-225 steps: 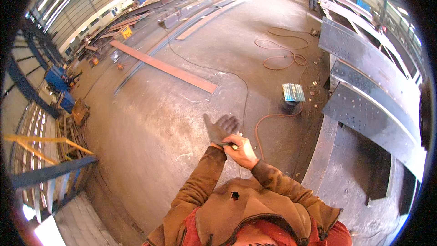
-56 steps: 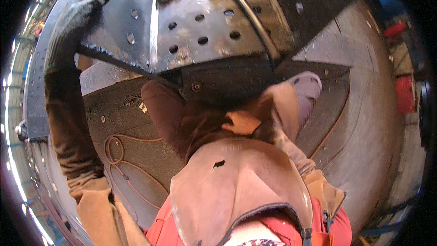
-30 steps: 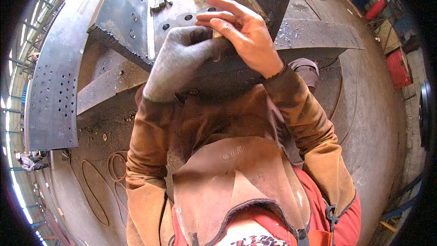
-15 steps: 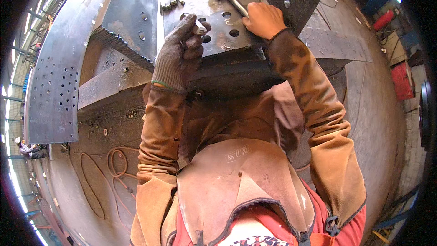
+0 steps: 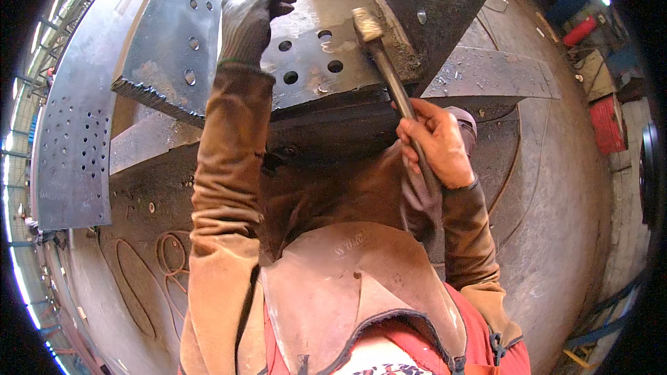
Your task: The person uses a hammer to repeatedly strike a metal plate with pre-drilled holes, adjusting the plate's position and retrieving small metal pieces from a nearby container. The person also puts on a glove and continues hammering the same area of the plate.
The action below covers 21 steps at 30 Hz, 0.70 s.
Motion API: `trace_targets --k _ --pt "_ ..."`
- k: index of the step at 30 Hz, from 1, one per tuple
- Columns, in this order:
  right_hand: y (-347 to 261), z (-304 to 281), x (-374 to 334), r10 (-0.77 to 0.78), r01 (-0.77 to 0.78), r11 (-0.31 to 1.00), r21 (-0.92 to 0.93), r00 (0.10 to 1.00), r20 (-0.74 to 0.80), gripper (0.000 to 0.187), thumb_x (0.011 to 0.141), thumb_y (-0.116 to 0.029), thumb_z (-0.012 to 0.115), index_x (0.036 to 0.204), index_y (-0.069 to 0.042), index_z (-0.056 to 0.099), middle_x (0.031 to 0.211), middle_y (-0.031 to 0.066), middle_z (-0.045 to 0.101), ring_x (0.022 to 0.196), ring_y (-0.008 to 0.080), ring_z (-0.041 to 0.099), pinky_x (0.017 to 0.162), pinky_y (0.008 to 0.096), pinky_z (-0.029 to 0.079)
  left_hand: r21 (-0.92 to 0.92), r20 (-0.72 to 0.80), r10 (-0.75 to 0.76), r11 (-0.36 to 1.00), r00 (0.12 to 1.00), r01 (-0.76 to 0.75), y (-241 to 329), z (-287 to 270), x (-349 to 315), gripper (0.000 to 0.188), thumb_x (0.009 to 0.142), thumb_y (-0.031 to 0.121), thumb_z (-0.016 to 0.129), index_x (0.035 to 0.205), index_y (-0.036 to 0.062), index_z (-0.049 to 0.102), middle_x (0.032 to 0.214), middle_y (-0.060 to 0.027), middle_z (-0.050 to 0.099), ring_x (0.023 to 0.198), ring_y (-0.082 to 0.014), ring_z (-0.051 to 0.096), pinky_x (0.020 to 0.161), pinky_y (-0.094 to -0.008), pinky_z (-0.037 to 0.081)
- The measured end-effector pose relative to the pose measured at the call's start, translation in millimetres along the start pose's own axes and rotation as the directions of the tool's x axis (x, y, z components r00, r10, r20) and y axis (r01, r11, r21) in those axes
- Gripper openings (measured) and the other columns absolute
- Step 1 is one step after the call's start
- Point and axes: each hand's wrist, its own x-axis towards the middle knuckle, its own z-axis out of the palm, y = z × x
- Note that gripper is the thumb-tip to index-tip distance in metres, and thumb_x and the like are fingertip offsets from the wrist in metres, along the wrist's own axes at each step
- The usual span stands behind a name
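Glare washes out the far end of the steel plate [image 5: 309, 55], which runs out of view at the top. Over it, the gloved left hand [image 5: 251, 17] curls its fingers inward; whether they close on something I can't tell. The bare right hand [image 5: 439, 144] grips a hammer [image 5: 392, 80], its head above the plate, contact unclear, its handle's end blurred below the fist. Round holes pierce the plate. Left stands a drilled sheet [image 5: 76, 142]; a brownish hose [image 5: 167, 253] loops on the floor [image 5: 556, 194]; a red cylinder [image 5: 580, 30] lies farther right.
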Motion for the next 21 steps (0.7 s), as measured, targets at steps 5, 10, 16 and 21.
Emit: trace_targets --k 5,10,16,21 --pt "20.9 -5.7 8.1 0.077 -0.081 0.991 0.103 0.996 0.043 0.029 0.106 -0.021 0.056 0.122 0.003 0.056 0.064 -0.002 0.044 0.046 0.0064 0.041 0.04 0.0253 0.033 0.356 0.015 0.086 0.931 0.996 -0.085 -19.1 4.2 15.4 0.027 0.094 0.022 0.066 0.109 0.0009 0.073 0.085 -0.0061 0.073 0.076 -0.0137 0.067 0.069 -0.0289 0.052" --pt "50.6 -3.9 13.8 0.113 -0.12 0.984 0.13 0.992 0.062 0.032 0.107 -0.029 0.055 0.117 0.001 0.057 0.063 -0.002 0.042 0.044 0.0065 0.039 0.038 0.0253 0.031 0.415 0.141 -0.081 0.91 0.987 0.016 -51.1 -33.8 24.7 0.03 0.094 0.022 0.072 0.117 0.0024 0.073 0.1 -0.0057 0.076 0.094 -0.0143 0.07 0.085 -0.0309 0.054" --pt "35.5 9.2 24.9 0.127 -0.124 0.978 0.166 0.992 -0.008 0.034 0.108 -0.034 0.053 0.113 0.0 0.057 0.063 -0.0008 0.042 0.043 0.0072 0.039 0.036 0.0255 0.031 0.343 0.07 -0.104 0.936 0.992 0.074 -37.4 -18.8 -0.6 0.026 0.091 0.018 0.073 0.108 -0.0007 0.073 0.094 -0.0035 0.071 0.083 -0.0118 0.067 0.076 -0.0254 0.054" --pt "36.1 9.7 23.0 0.18 -0.17 0.975 0.146 0.982 -0.058 0.033 0.108 -0.035 0.052 0.104 -0.002 0.055 0.062 -0.0005 0.042 0.041 0.0074 0.038 0.035 0.0262 0.03 0.318 -0.006 -0.119 0.941 0.993 0.114 -28.0 5.2 -13.8 0.03 0.09 0.019 0.072 0.11 -0.003 0.072 0.088 -0.0008 0.068 0.074 -0.0068 0.061 0.066 -0.0212 0.05"
